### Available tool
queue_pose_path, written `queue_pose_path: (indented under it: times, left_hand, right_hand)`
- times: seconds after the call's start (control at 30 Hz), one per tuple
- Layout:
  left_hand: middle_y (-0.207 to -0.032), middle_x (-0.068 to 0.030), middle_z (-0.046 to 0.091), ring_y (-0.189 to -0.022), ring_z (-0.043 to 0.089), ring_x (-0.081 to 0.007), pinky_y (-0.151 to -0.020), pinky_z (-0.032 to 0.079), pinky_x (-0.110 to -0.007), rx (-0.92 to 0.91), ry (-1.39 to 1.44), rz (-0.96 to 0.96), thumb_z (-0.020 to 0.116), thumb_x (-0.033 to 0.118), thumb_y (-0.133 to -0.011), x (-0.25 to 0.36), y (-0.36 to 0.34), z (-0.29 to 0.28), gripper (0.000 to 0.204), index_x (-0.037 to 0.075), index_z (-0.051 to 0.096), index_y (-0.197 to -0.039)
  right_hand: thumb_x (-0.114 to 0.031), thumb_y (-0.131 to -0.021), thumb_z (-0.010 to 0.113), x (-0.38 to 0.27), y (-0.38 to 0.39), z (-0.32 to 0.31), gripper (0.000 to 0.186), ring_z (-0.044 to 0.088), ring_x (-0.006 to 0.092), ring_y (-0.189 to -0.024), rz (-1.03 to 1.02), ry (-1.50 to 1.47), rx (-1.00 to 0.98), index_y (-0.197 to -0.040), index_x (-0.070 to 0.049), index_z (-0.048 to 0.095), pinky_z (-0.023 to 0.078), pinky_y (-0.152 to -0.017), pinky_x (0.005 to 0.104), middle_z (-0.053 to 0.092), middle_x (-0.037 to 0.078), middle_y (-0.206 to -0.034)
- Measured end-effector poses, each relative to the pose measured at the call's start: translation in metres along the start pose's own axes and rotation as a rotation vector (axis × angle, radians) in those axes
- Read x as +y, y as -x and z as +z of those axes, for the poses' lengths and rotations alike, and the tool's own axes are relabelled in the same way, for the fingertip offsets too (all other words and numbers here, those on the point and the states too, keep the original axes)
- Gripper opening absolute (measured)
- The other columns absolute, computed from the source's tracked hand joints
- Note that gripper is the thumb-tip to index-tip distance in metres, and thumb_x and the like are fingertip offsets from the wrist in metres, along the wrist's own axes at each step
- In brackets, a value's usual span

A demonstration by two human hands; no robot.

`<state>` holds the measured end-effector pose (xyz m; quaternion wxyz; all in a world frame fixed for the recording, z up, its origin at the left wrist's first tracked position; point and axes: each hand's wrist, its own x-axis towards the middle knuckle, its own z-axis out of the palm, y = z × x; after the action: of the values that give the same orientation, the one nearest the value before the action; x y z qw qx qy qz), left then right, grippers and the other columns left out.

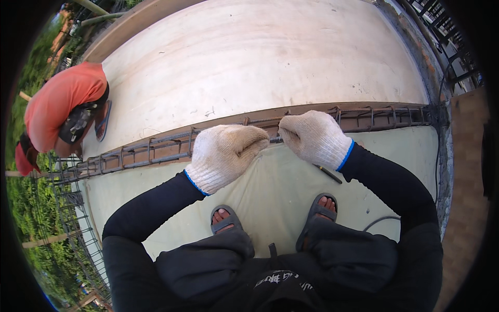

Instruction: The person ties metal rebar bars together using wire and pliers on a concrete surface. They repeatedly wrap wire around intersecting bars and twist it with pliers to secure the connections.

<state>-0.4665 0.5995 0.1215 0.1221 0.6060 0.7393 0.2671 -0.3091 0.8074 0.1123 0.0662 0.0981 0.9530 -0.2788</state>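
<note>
Both my hands wear off-white knit gloves with blue cuffs. My left hand [226, 156] is closed at the rebar cage [161, 152], fingers bent toward the centre; whatever it grips is hidden. Just right of it, my right hand [314, 139] is also closed over the cage, its held item too hidden to name. A dark-handled tool [331, 175] shows below my right hand, over the pale green sheet [260, 190]. The cage runs crosswise between that sheet and a large whitish board [249, 57].
A co-worker in a red shirt [67, 104] bends over the left edge beside a hanging rebar grid [78, 223], with greenery beyond. A concrete edge [442, 156] and dark metal bars [447, 36] line the right. My sandalled feet stand on the sheet near a dark cable [379, 221].
</note>
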Motion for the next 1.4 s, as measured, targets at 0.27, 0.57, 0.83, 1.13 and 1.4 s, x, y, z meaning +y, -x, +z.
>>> queue_pose_path:
  times: [0.27,0.57,0.83,1.13,1.4]
  left_hand:
    - [-0.096,-0.0167,0.081,-0.087,0.080,-0.0343,-0.077,0.061,-0.042,-0.083,0.171,-0.359,0.063,0.031,-0.111,-0.012,0.011,-0.013,0.032,0.004,0.079,-0.117]
    - [-0.091,-0.0176,0.079,-0.085,0.079,-0.0368,-0.077,0.061,-0.044,-0.049,0.199,-0.394,0.060,0.035,-0.112,-0.016,0.004,0.003,0.037,0.004,0.079,-0.119]
    - [-0.093,-0.0159,0.077,-0.089,0.076,-0.0389,-0.075,0.059,-0.049,-0.183,-0.146,-0.212,0.063,0.032,-0.110,-0.007,0.015,0.008,0.027,0.007,0.074,-0.109]
    - [-0.083,-0.0160,0.073,-0.080,0.074,-0.0421,-0.067,0.056,-0.054,-0.334,-0.209,-0.218,0.064,0.033,-0.108,0.002,0.033,0.026,0.024,0.010,0.068,-0.103]
    - [-0.081,-0.0172,0.072,-0.080,0.074,-0.0430,-0.069,0.056,-0.056,-0.517,-0.121,-0.214,0.064,0.034,-0.108,0.006,0.054,0.045,0.024,0.011,0.069,-0.105]
  right_hand:
    - [-0.022,-0.101,0.070,0.019,-0.004,-0.014,0.018,0.079,0.0355,-0.094,0.092,0.497,-0.268,-0.104,-0.006,0.077,0.063,-0.083,0.0488,0.079,0.015,-0.096]
    - [-0.016,-0.103,0.068,0.000,0.009,0.041,0.023,0.078,0.0366,-0.097,-0.025,0.192,0.338,-0.124,-0.007,0.068,0.062,-0.083,0.0506,0.073,0.016,-0.104]
    - [-0.030,-0.104,0.072,-0.022,0.018,-0.004,0.024,0.078,0.0365,-0.082,-0.288,-0.119,-0.098,-0.106,-0.007,0.072,0.062,-0.077,0.0478,0.076,0.016,-0.087]
    - [-0.036,-0.109,0.062,-0.024,0.025,-0.007,0.035,0.077,0.0334,-0.095,-0.146,-0.257,-0.540,-0.105,-0.007,0.080,0.060,-0.091,0.0477,0.077,0.015,-0.093]
    - [-0.034,-0.112,0.053,0.014,0.047,0.003,0.040,0.073,0.0343,-0.095,-0.110,-0.561,-0.653,-0.103,-0.004,0.078,0.059,-0.090,0.0452,0.076,0.014,-0.102]
